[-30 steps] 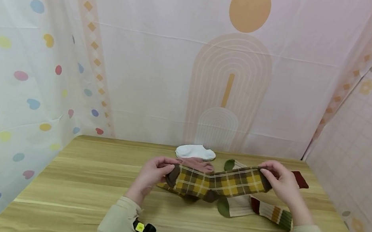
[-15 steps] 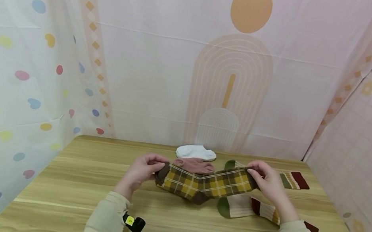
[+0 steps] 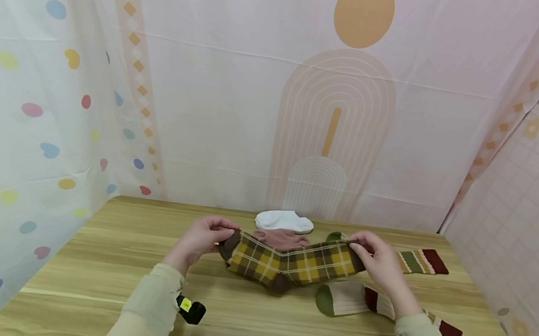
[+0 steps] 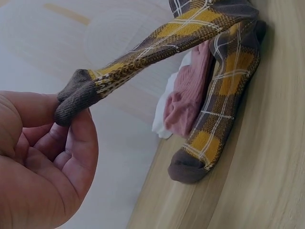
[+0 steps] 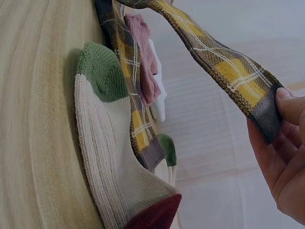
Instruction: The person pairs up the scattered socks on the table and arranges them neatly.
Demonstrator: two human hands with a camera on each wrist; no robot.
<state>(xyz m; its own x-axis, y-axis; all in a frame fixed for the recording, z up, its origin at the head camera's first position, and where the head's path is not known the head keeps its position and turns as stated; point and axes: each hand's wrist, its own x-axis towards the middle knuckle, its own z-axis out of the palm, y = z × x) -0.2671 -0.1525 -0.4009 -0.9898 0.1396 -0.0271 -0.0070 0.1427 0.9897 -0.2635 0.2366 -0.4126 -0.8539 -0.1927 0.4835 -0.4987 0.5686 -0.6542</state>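
A brown and yellow plaid sock (image 3: 256, 258) is stretched sideways between both hands, sagging at its dark heel. My left hand (image 3: 201, 239) pinches the dark toe, seen close in the left wrist view. At the other end, my right hand (image 3: 380, 261) pinches the dark cuff between thumb and fingers. A second plaid sock (image 4: 233, 81) lies on the table beneath the held one, mostly hidden by it in the head view. Behind it are a pink sock (image 3: 282, 238) and a white low-cut sock (image 3: 284, 220).
On the right of the wooden table (image 3: 126, 286) lies a cream sock with green toe (image 3: 344, 299), its striped leg partly behind the right forearm. Farther back, a similar striped sock (image 3: 420, 261) is partly covered by the right hand. Patterned curtains (image 3: 217, 96) stand behind and beside the table.
Both hands have moved left with the held plaid sock, bringing it over the second plaid sock. More of the striped socks on the right now shows.
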